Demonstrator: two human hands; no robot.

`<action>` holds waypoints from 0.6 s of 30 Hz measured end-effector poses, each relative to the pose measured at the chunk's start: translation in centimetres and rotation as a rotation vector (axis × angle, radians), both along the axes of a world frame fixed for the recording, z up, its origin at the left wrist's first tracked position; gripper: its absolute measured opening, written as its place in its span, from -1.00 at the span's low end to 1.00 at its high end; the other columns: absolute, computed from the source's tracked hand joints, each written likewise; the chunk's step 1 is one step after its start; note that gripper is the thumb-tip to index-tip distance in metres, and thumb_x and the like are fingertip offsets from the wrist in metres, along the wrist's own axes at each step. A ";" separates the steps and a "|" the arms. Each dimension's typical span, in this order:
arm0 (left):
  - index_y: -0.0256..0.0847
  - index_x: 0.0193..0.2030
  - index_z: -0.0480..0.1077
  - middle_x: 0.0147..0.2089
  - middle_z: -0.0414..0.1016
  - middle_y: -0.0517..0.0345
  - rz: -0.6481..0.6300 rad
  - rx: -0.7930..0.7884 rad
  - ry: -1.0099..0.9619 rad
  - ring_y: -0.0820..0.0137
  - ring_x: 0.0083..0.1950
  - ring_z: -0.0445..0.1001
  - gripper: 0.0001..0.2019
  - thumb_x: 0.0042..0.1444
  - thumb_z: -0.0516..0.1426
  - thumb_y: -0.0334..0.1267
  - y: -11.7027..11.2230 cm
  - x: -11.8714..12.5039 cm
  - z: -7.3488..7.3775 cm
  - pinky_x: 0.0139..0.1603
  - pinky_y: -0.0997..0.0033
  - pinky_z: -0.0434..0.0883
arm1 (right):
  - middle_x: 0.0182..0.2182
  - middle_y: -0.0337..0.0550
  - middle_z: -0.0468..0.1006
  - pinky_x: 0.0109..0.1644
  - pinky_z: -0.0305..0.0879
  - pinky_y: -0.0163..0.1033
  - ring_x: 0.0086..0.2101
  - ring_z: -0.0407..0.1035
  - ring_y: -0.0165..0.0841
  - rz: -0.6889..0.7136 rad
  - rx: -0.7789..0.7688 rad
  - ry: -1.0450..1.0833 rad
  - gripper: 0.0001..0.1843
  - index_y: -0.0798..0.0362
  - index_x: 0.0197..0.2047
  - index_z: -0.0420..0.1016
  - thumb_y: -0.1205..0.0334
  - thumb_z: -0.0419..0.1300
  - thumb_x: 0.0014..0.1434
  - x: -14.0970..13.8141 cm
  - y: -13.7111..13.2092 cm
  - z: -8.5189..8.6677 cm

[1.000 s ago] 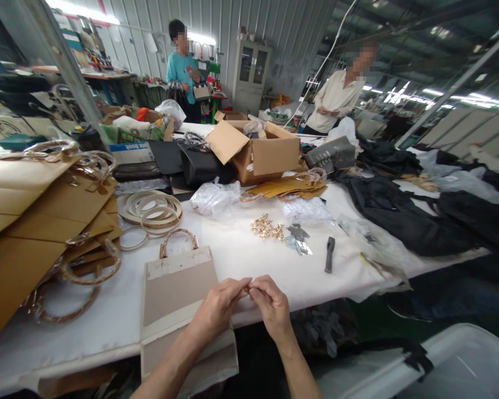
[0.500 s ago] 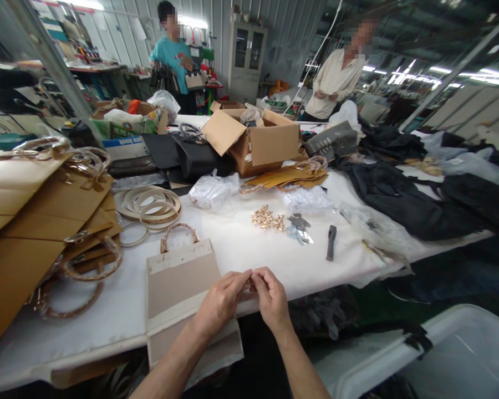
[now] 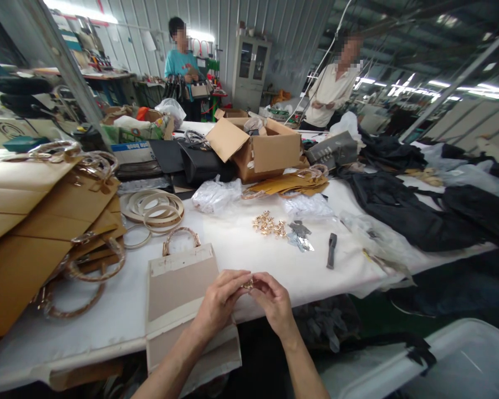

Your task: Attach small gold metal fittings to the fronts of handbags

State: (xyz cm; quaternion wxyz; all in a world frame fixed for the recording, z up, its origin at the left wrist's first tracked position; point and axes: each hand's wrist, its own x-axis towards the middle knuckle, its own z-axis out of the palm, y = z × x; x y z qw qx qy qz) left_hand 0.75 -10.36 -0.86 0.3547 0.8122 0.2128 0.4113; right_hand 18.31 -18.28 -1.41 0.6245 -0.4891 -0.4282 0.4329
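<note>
Your left hand (image 3: 220, 302) and right hand (image 3: 274, 302) meet at the bench (image 3: 249, 255) edge, fingers of both pinched together on a small gold metal fitting (image 3: 248, 285), just beside the beige bag panel (image 3: 183, 293). Open cardboard box (image 3: 266, 149) holds wrapped items, unclear. Blue-white box (image 3: 127, 151) has writing, unreadable.

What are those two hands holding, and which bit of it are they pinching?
A small gold metal fitting, pinched between fingertips of the left hand and right hand. Which part of it cannot be told.
</note>
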 end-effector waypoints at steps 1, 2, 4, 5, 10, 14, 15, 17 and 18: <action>0.00 0.27 0.45 0.13 0.61 0.03 0.004 -0.008 -0.009 0.32 0.13 0.56 -0.63 0.37 0.18 -0.33 0.0 0.0 0.0 0.15 0.30 0.54 | -0.08 -0.16 0.63 0.06 0.53 -0.20 -0.08 0.56 -0.26 -0.018 0.001 -0.005 -0.73 -0.08 -0.01 0.60 0.16 0.42 0.22 -0.1 -0.1 -0.1; -0.02 0.26 0.47 0.08 0.63 0.04 0.003 -0.018 -0.018 0.32 0.09 0.57 -0.65 0.37 0.18 -0.32 0.0 -0.1 0.1 0.12 0.31 0.54 | -0.10 -0.18 0.64 0.06 0.53 -0.23 -0.08 0.57 -0.27 -0.034 -0.002 -0.013 -0.74 -0.08 -0.02 0.61 0.18 0.42 0.21 -0.2 -0.2 -0.2; -0.04 0.23 0.49 0.03 0.64 0.04 -0.013 -0.046 -0.027 0.33 0.05 0.58 -0.68 0.37 0.18 -0.30 0.0 -0.1 0.3 0.08 0.33 0.55 | -0.13 -0.20 0.66 0.03 0.55 -0.27 -0.11 0.58 -0.30 -0.062 -0.012 -0.028 -0.76 -0.09 -0.05 0.62 0.19 0.43 0.21 -0.4 -0.2 -0.3; -0.05 0.22 0.50 0.03 0.64 0.04 -0.028 -0.066 -0.026 0.32 0.04 0.58 -0.69 0.38 0.18 -0.29 0.0 -0.2 0.5 0.08 0.33 0.54 | -0.15 -0.21 0.67 0.00 0.56 -0.28 -0.13 0.59 -0.30 -0.073 -0.020 -0.036 -0.77 -0.10 -0.06 0.63 0.19 0.44 0.20 -0.5 -0.3 -0.4; -0.06 0.18 0.53 0.03 0.64 0.03 -0.080 -0.184 -0.015 0.30 0.05 0.57 -0.73 0.40 0.16 -0.25 0.0 -0.5 1.6 0.09 0.31 0.52 | -0.20 -0.20 0.71 -0.04 0.62 -0.25 -0.19 0.63 -0.28 -0.123 -0.052 -0.049 -0.78 -0.08 -0.11 0.65 0.16 0.47 0.16 -0.8 -0.1 -0.5; -0.05 0.17 0.55 0.03 0.64 0.06 -0.090 -0.224 0.004 0.31 0.06 0.56 -0.74 0.41 0.16 -0.23 0.0 -0.7 1.6 0.11 0.32 0.49 | -0.22 -0.18 0.73 -0.06 0.64 -0.22 -0.22 0.64 -0.27 -0.160 -0.051 -0.075 -0.79 -0.07 -0.14 0.66 0.13 0.47 0.15 -1.2 -0.1 -0.6; -0.05 0.17 0.55 0.03 0.64 0.06 -0.090 -0.226 0.004 0.31 0.06 0.55 -0.74 0.41 0.16 -0.23 0.0 -0.7 1.6 0.11 0.32 0.48 | -0.22 -0.18 0.73 -0.06 0.64 -0.22 -0.22 0.64 -0.27 -0.165 -0.053 -0.085 -0.79 -0.07 -0.14 0.66 0.13 0.47 0.15 -1.3 -0.1 -0.6; -0.06 0.16 0.55 0.03 0.64 0.06 -0.091 -0.230 -0.004 0.30 0.07 0.55 -0.74 0.41 0.15 -0.22 0.1 -0.8 1.5 0.11 0.32 0.48 | -0.22 -0.18 0.73 -0.06 0.63 -0.23 -0.22 0.64 -0.28 -0.176 -0.061 -0.107 -0.79 -0.07 -0.14 0.67 0.12 0.47 0.15 -1.4 -0.2 -0.7; -0.06 0.16 0.55 0.03 0.64 0.06 -0.094 -0.233 -0.009 0.30 0.07 0.55 -0.74 0.41 0.15 -0.22 0.1 -0.7 1.4 0.12 0.32 0.47 | -0.22 -0.18 0.73 -0.05 0.63 -0.23 -0.21 0.64 -0.28 -0.182 -0.065 -0.117 -0.78 -0.07 -0.14 0.67 0.12 0.47 0.15 -1.4 -0.2 -0.7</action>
